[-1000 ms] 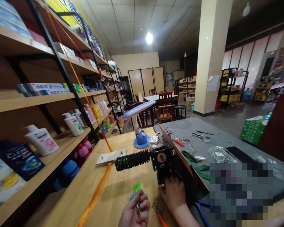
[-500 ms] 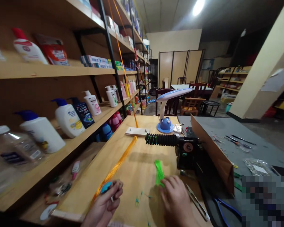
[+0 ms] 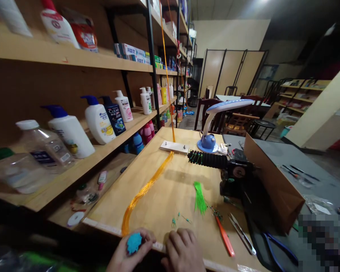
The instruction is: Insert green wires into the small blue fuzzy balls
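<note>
My left hand (image 3: pixel 120 252) is at the front edge of the wooden table, thumb and fingers closed, with a rough turquoise lump (image 3: pixel 134 243) on it. Close beside it, my right hand (image 3: pixel 184 247) rests at the same edge with its fingers curled; whatever they hold, if anything, is hidden. A long bundle of orange threads (image 3: pixel 143 193) runs from under a pale clamping bar (image 3: pixel 174 147) down to my left hand. Small green-blue knotted pieces (image 3: pixel 174 222) and a bundle of bright green strands (image 3: pixel 199 200) lie beyond my right hand.
On the right are an orange-handled tool (image 3: pixel 224 237), tweezers (image 3: pixel 242 235), blue-handled pliers (image 3: pixel 280 249) and a cardboard panel (image 3: pixel 274 185). A black machine with a ridged roller (image 3: pixel 208 158) and a blue lamp (image 3: pixel 207 142) stand farther back. Shelves of bottles (image 3: pixel 100 122) line the left.
Both hands have drawn back to the table's front edge. My right hand has left the green strands, uncovering them and the orange-handled tool. The view has shifted left.
</note>
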Motion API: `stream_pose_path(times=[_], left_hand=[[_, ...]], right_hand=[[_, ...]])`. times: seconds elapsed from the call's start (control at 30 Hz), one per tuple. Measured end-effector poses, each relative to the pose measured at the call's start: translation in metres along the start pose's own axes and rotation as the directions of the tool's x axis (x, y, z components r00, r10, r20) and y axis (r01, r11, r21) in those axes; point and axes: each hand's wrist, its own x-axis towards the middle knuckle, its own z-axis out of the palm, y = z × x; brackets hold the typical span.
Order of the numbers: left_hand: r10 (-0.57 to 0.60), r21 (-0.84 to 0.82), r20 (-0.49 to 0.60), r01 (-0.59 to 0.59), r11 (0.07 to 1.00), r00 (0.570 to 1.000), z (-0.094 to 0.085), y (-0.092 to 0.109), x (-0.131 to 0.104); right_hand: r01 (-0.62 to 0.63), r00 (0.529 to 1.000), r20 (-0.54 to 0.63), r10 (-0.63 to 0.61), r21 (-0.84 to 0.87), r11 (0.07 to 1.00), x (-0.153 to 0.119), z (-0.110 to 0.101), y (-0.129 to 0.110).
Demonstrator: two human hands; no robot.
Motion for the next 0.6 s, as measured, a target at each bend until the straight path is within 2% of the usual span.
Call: stream_pose_path(times=[0.1, 0.23, 0.37, 0.5, 0.6], left_hand=[[0.027, 0.023, 0.059, -0.028, 0.999, 0.998, 0.003, -0.002, 0.002], [0.084, 0.029, 0.086, -0.087, 0.996, 0.993, 0.002, -0.005, 0.006], [0.14, 0.084, 0.238, -0.164, 0.983, 0.961, 0.0, -0.011, 0.008], [0.172, 0.228, 0.316, -0.25, 0.941, 0.933, -0.002, -0.015, 0.009], [0.153, 0.308, 0.357, -0.27, 0.912, 0.922, 0.0, -0.011, 0.01]], right_hand=[[-0.024, 0.996, -0.081, 0.021, -0.037, 0.999, -0.009, 0.006, -0.007], [-0.068, 0.985, -0.153, 0.076, 0.057, 0.996, -0.012, 0.002, -0.01], [-0.096, 0.974, -0.194, 0.117, 0.114, 0.989, -0.013, 0.003, -0.013], [-0.119, 0.977, -0.165, 0.134, 0.097, 0.988, -0.022, 0.007, -0.014], [-0.152, 0.986, -0.044, 0.161, 0.158, 0.976, -0.029, 0.004, -0.01]])
